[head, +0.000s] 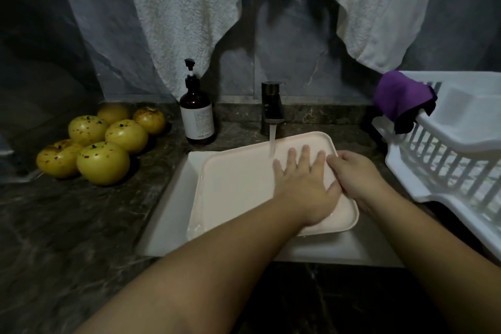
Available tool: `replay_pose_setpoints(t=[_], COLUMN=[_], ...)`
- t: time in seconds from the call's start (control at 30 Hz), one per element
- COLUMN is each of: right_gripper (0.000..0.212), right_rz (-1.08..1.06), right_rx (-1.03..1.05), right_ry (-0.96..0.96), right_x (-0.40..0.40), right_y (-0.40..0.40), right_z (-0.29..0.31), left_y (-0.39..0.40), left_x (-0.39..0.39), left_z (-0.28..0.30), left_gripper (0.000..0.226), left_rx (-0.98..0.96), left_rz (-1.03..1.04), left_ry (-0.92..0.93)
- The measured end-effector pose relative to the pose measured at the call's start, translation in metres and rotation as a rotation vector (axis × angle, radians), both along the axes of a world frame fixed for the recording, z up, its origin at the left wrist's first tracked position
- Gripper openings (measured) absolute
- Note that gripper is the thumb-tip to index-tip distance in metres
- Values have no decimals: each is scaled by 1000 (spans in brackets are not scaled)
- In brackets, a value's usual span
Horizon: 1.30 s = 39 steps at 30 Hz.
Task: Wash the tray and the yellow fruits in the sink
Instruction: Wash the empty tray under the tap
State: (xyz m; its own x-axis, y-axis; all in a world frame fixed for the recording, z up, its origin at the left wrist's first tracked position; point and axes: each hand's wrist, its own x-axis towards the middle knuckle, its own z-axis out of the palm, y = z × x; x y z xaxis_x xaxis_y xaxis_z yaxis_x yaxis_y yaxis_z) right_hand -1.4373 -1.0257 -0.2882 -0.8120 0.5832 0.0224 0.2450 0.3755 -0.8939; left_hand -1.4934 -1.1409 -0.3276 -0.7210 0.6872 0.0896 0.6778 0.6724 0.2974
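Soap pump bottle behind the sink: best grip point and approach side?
Grip the brown pump bottle round its straight cylindrical body, at label height, coming from the front. It stands upright; the yellow fruits lie off to its left and the faucet to its right. The thin pump neck would probably make a poor hold.

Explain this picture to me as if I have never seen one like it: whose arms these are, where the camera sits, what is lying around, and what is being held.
There is no machine here. A person wears a camera on the head, looking down at their own arms. The left hand lies flat with spread fingers on a pale tray in the white sink, under the running tap. The right hand grips the tray's right edge. On the dark counter sit six yellow fruits and a brown pump bottle. At right stands a white dish rack with a purple cloth.
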Motion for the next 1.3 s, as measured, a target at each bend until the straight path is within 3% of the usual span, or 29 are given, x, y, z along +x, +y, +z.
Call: replay_pose_setpoints(t=[0.37,0.6,0.67,0.8,0.9,1.03,1.17,1.23,1.3], right_gripper=[24,20,16,19,21,49,37,42,29], right_rz=[-96,-121,-141,-145,-87,-49,-10,-9,-24], right_rx=[-32,-75,-103,-213,-244,-305,-407,-493,-509], right_ry=[34,32,18,-74,-109,-86,-197,-231,-212], right_x=[3,5,8,13,16,23,25,27,28], right_y=[18,30,35,41,45,49,50,47,46], right_z=[1,6,8,9,9,15,17,20,21], left_y=[-92,-168,-178,-182,-179,-186,-198,-202,-204], left_x=[-38,-74,-78,-81,-79,-79,-76,-77,-77], left_z=[0,12,16,21,23,21,16,16,21], left_gripper=[83,92,86,52,48,34,17,20,26], left_rx=[-147,-284,-170,108,233,318,360,382,451], left_rz=[-270,-101,36,191,263,282,364,416,487], left_ry=[99,119,-16,-251,-375,-626,-865,-974,-1126])
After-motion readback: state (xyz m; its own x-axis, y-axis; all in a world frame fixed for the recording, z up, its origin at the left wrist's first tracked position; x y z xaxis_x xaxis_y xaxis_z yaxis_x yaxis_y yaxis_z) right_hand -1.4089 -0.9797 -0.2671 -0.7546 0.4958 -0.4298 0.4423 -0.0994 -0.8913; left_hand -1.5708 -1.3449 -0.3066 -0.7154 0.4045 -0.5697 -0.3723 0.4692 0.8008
